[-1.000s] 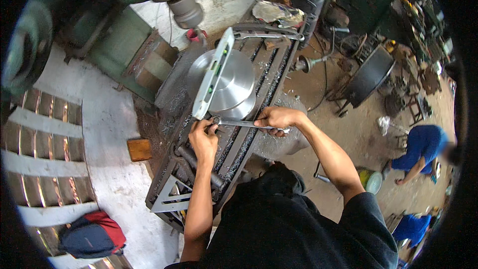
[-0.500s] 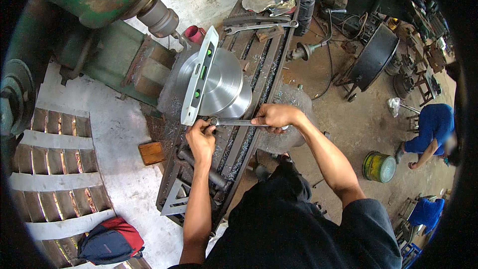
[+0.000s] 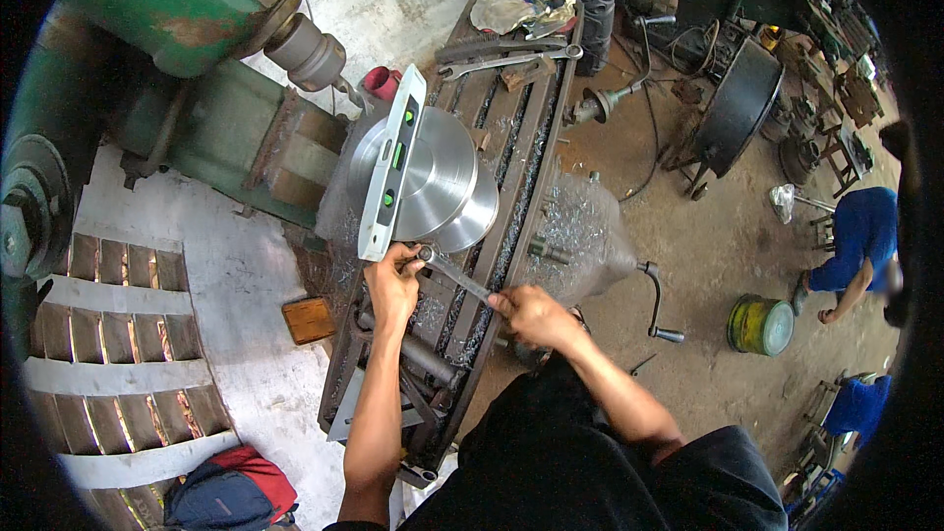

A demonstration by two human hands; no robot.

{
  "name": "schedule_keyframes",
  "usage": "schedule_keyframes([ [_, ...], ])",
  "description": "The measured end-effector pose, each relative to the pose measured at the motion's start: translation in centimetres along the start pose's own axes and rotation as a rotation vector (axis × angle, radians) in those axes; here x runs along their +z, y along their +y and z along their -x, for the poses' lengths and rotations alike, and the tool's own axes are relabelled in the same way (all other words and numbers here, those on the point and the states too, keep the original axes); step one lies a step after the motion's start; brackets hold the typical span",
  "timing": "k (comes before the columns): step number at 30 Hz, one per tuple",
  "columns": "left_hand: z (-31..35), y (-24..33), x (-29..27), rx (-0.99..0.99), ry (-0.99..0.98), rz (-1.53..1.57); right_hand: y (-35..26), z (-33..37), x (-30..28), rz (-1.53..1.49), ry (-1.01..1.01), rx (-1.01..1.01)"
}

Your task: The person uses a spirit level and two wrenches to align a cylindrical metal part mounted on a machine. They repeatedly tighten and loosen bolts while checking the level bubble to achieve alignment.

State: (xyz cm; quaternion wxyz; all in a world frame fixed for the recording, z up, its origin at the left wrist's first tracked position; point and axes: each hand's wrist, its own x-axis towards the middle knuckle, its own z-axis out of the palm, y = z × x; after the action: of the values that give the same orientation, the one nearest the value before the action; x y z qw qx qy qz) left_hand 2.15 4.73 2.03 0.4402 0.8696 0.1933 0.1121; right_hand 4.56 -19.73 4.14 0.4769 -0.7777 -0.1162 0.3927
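My right hand (image 3: 534, 317) is closed round the near end of a steel wrench (image 3: 460, 277). The wrench slants across the slotted machine table (image 3: 506, 226). At its ring end, the fingers of my left hand (image 3: 393, 287) are bent and pressed against the head; what the ring sits on is mostly hidden. Just beyond, a shiny round stepped metal workpiece (image 3: 454, 172) stands on the table. A white spirit level (image 3: 391, 165) with green vials lies across its top, its lower end close above my left fingertips.
A green drilling machine head (image 3: 187, 0) with a chuck (image 3: 305, 51) and bit hangs at upper left. A red mug (image 3: 382, 83), a long spanner (image 3: 511, 62) and a brush (image 3: 492, 46) lie farther back. At right, a person in blue (image 3: 860, 236) bends near a yellow-green bucket (image 3: 762, 324).
My right hand has swung the wrench's handle towards my body, so it now slants instead of lying nearly level. My left hand stays at the ring end. The view has shifted slightly.
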Motion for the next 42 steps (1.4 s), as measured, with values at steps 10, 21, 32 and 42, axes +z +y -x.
schedule_keyframes([
  [10,0.0,1.6,-1.2,0.097,-0.097,-0.124,0.9,0.1,0.8,-0.013,-0.072,-0.006],
  [21,0.4,3.0,-2.6,0.173,-0.017,-0.208,-1.6,-0.9,-4.6,0.177,-0.203,-0.072],
  [32,0.9,2.5,-0.2,0.216,0.028,-0.189,-3.7,-8.7,-11.1,0.398,-0.534,-0.156],
  [42,1.1,2.0,1.2,0.256,0.149,-0.338,-6.5,-12.5,-14.3,0.677,-0.480,-0.411],
])
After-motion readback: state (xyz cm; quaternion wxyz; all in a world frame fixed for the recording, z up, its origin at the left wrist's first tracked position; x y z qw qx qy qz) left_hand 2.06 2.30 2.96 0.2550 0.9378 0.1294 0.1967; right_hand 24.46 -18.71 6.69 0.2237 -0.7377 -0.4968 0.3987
